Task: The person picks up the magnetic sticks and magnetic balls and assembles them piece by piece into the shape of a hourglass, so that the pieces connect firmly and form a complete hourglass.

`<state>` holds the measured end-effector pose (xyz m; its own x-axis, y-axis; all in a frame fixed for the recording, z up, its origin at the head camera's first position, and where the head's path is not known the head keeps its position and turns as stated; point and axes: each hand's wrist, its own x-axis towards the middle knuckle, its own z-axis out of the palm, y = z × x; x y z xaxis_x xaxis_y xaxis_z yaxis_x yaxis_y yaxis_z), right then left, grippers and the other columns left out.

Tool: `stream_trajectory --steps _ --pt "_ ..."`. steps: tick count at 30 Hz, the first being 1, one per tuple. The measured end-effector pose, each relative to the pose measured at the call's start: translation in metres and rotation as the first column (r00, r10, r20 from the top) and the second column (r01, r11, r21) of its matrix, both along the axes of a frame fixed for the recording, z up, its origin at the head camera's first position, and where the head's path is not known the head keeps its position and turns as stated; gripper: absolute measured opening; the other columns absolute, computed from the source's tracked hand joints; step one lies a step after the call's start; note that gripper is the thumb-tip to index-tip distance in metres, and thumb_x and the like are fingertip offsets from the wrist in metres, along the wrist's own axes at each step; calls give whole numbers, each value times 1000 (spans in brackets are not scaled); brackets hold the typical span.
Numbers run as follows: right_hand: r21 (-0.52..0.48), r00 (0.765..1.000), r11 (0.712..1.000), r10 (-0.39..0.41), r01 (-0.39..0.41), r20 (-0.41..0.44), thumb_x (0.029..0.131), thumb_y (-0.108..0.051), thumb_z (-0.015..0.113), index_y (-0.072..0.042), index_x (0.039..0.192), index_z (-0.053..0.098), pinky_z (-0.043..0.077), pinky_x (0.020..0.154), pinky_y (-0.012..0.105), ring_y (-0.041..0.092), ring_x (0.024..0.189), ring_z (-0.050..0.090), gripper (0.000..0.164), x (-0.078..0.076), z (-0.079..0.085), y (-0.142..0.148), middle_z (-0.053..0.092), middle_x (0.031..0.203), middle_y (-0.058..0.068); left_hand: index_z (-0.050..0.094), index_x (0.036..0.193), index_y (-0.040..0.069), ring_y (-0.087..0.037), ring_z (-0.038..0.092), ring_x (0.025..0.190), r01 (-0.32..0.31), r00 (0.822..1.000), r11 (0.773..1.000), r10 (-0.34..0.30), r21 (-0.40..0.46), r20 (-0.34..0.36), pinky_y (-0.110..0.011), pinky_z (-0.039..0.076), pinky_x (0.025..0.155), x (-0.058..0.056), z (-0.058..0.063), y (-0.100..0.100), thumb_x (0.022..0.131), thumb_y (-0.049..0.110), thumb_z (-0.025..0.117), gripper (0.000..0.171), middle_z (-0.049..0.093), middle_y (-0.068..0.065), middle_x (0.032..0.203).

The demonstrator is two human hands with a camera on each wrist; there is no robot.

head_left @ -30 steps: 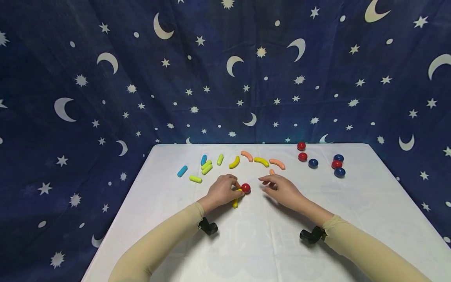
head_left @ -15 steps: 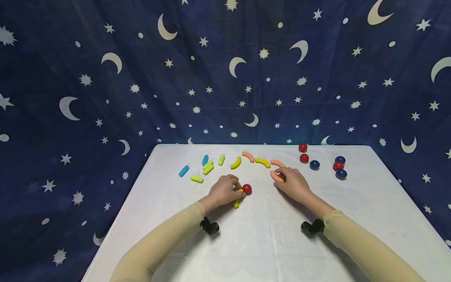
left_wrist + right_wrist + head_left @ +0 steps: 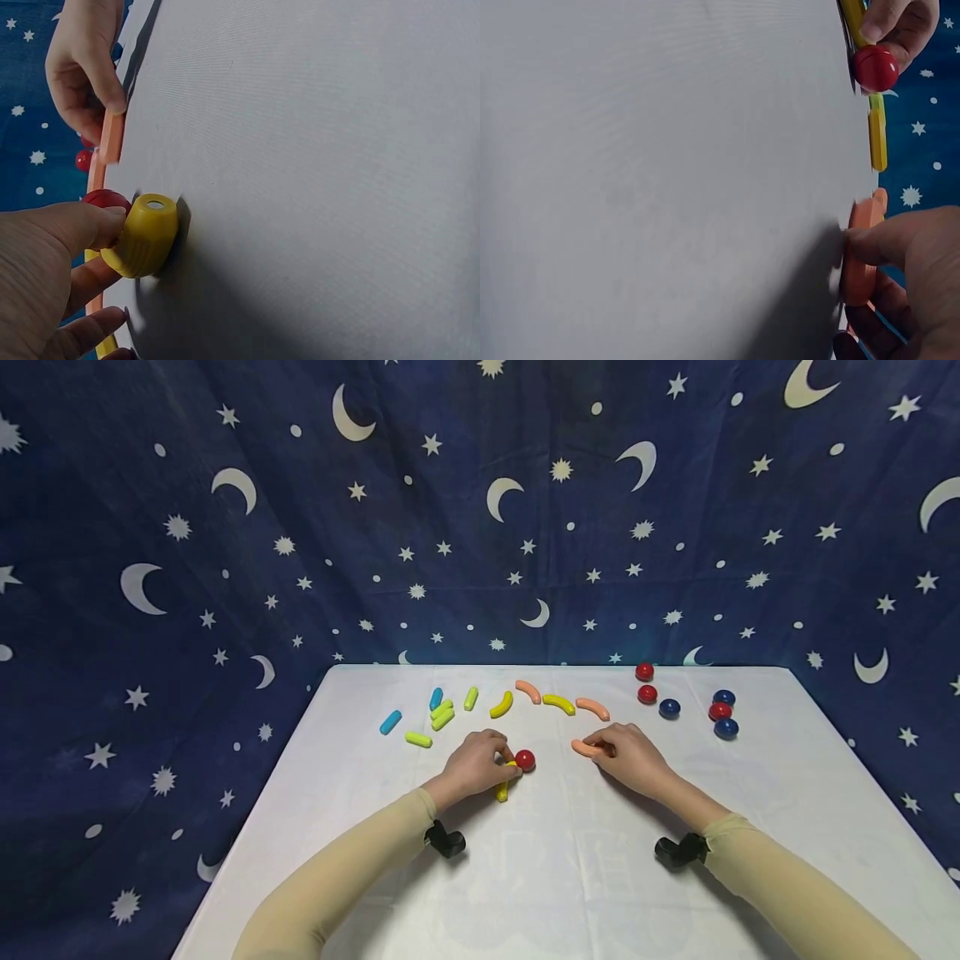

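My left hand pinches a curved yellow rod between thumb and fingers. A red ball sits against the rod's far end, by the fingertips. In the left wrist view the yellow rod points its near end at the camera, showing a small silvery spot, while the thumb partly covers the ball. To the right, my right hand grips a curved orange rod by one end. The right wrist view shows the thumb lying across this orange rod. Both rods are close over the white table.
Beyond the hands lie curved yellow rods and orange rods. Short straight green rods and blue rods are at left. Red balls and blue ovals stand at back right. A starry curtain borders the table.
My right hand has reached the nearest orange rod, taken hold of it, and turned and drawn it slightly toward me. The left hand keeps its hold on the yellow rod, almost still.
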<state>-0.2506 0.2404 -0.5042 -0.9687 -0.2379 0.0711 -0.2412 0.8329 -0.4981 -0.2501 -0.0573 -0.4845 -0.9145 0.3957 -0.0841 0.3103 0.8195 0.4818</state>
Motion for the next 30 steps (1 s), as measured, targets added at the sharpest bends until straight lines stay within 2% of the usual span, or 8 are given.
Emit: stream_trajectory --steps 6,8,12,15,18,22,25,30 --pt "-19 1000 1000 -5 5 18 90 -10 73 -13 114 76 44 81 43 25 97 51 25 7 2 7 66 106 3 76 90 19 -30 52 127 3 1000 1000 -3 2 -1 -42 46 103 1 1 1 89 37 79 18 59 -6 140" --pt "-35 997 997 -72 73 29 93 -18 71 -10 115 73 45 80 43 27 96 52 24 9 4 7 64 106 7 76 90 19 -30 52 127 6 1000 1000 -6 3 -1 -42 46 102 1 1 1 89 37 79 18 59 -6 139" --pt "-27 966 970 -236 240 104 95 -43 70 -5 115 64 43 68 38 25 82 55 44 9 8 5 61 92 9 76 90 19 -30 52 126 6 1000 1000 -6 8 -2 -43 46 101 1 2 1 89 37 79 18 60 -6 139" --pt "8 942 960 -278 281 187 92 -51 70 -5 112 61 40 62 34 24 75 55 51 6 9 3 61 85 8 76 90 19 -30 53 126 4 1000 1000 -4 8 1 -42 47 101 1 2 1 89 37 79 18 60 -6 139" --pt "4 938 964 -258 265 233 94 -47 68 -6 109 63 41 64 34 23 77 55 44 3 8 1 61 86 6 76 90 19 -29 52 126 4 1000 1000 -4 7 6 -42 47 101 1 0 1 89 37 78 18 59 -5 139" --pt "-70 959 979 -172 192 225 97 -31 66 -9 116 69 42 69 36 24 83 54 29 -1 8 -2 60 90 6 75 90 18 -30 52 127 2 1000 1000 -2 14 11 -42 47 102 0 0 1 89 36 78 19 59 -6 139" --pt "-113 969 984 -109 137 221 99 -25 66 -8 125 69 42 70 36 24 85 54 31 -2 10 -4 60 91 7 75 91 18 -30 51 128 -4 1000 1000 4 17 18 -42 46 102 0 0 1 90 36 79 19 59 -6 140" --pt "-32 960 984 -163 175 229 94 -37 72 -5 124 66 43 69 35 24 87 54 44 3 14 -4 59 91 6 76 90 19 -30 51 130 0 1000 1000 0 14 20 -42 45 104 0 1 0 90 37 78 18 58 -6 141"
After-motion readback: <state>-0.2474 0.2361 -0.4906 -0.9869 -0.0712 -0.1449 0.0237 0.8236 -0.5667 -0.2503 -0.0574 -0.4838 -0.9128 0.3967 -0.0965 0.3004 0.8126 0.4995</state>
